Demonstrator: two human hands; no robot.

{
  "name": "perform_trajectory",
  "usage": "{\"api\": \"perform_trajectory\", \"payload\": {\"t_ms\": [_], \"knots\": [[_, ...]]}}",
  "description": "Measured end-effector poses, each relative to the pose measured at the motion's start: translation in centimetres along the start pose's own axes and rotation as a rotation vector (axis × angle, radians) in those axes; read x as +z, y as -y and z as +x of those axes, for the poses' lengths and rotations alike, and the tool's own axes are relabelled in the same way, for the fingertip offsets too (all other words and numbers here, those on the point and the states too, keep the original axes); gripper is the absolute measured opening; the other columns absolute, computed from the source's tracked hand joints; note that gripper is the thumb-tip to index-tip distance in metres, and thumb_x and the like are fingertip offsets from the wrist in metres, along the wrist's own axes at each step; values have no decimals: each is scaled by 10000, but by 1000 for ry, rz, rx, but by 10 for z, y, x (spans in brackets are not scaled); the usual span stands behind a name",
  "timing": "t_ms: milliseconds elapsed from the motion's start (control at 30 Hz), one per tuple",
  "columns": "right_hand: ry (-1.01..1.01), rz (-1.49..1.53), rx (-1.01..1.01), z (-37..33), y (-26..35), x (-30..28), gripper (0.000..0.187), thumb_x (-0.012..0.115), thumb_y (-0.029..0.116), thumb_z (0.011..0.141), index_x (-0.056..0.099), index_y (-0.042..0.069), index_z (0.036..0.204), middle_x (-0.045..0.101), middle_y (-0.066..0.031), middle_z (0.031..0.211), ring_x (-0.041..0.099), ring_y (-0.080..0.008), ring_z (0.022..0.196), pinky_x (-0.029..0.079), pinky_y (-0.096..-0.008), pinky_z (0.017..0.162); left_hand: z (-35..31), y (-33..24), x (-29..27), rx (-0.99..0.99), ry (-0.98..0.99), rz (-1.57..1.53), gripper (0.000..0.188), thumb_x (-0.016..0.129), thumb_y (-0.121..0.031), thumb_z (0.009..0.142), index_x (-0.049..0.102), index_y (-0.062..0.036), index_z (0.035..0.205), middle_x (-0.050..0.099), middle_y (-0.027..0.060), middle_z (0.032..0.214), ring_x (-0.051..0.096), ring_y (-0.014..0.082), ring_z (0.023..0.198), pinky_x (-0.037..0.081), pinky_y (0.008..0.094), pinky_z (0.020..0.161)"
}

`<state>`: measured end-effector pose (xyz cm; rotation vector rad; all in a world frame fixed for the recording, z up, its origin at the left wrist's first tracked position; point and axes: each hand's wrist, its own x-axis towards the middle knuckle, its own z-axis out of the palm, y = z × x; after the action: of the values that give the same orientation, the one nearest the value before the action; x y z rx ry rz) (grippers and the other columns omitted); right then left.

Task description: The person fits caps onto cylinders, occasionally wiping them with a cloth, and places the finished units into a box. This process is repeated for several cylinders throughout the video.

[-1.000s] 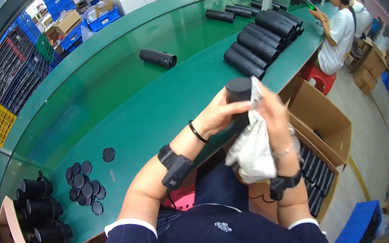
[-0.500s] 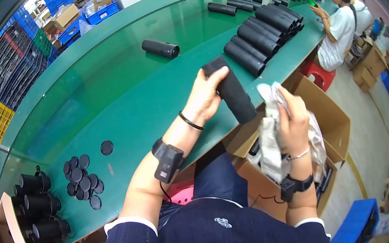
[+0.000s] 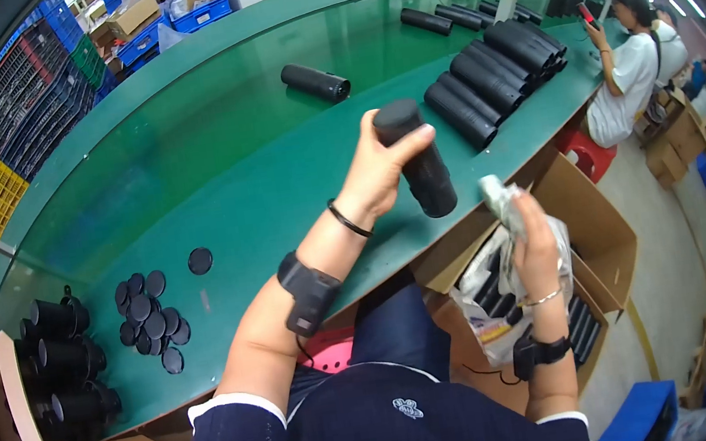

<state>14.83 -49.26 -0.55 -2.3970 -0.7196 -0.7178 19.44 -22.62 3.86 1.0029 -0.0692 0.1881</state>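
My left hand [image 3: 381, 162] is wrapped round a black cylinder [image 3: 428, 176] and holds it tilted above the near edge of the green bench. The cylinder's rounded upper end shows over my thumb. To its right, my right hand [image 3: 533, 245] grips a crumpled whitish piece [image 3: 502, 199], which may be cloth or thin plastic. My right hand is apart from the cylinder, over an open cardboard box [image 3: 596, 227]. In that box lie a white plastic bag [image 3: 501, 340] and several black cylinders [image 3: 586, 323].
Black discs [image 3: 154, 325] lie scattered at the bench's left, beside a box of black cylindrical parts [image 3: 72, 355]. One cylinder [image 3: 316, 82] lies mid-bench; a pile of cylinders [image 3: 490, 75] is at the right. A person in white [image 3: 633, 64] sits farther along.
My left hand has tilted the cylinder, so its upper end now faces me more. My right hand has moved slightly down, and the white bag in the box shows more.
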Motion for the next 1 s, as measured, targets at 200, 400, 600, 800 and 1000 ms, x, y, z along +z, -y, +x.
{"api": "perform_trajectory", "payload": {"t_ms": [200, 400, 600, 800, 1000], "knots": [[-70, 23, -296, 50, 64, 32, 478, 544, -50, 748, 589, 29, 1218, 527, -169, 1346, 488, -342, 1261, 421, -442, 991, -13, 34, 23, -112, 64, -164, 525, 758, -126, 821, 436, -64, 1231, 537, 41, 1112, 530, 146, 1045, 453, 319, 938], [216, -188, -177, -28, -33, 26, 38, 591, 45, 638, 606, 77, 624, 628, -41, 738, 587, -257, 776, 426, -378, 682, -10, -4, 0, 270, 360, 581, 604, 811, -69, 741, 460, -76, 1233, 532, 10, 1106, 526, 110, 1060, 441, 278, 930], [26, 262, 1, 56, 33, -6, 313, 555, 113, 866, 649, 41, 1156, 579, -102, 658, 564, -254, 623, 439, -361, 625, -25, 5, 0, 197, 480, 595, 615, 790, -83, 746, 447, -80, 1256, 508, 24, 1136, 507, 118, 1086, 426, 280, 943], [399, 883, 219, 83, 29, 12, 396, 552, 148, 953, 548, 25, 1330, 588, 6, 738, 513, -57, 633, 432, -227, 597, -27, 23, -6, 117, 459, 452, 506, 706, -228, 829, 461, -42, 1231, 542, 87, 1134, 516, 166, 1103, 427, 321, 955], [534, 1033, 256, 95, 30, 20, 409, 550, 118, 953, 524, -19, 1338, 635, -17, 901, 550, -69, 723, 463, -222, 684, -21, 32, -19, 33, 459, 418, 512, 709, -236, 834, 453, -32, 1228, 547, 68, 1106, 524, 138, 1052, 438, 296, 918]]}}
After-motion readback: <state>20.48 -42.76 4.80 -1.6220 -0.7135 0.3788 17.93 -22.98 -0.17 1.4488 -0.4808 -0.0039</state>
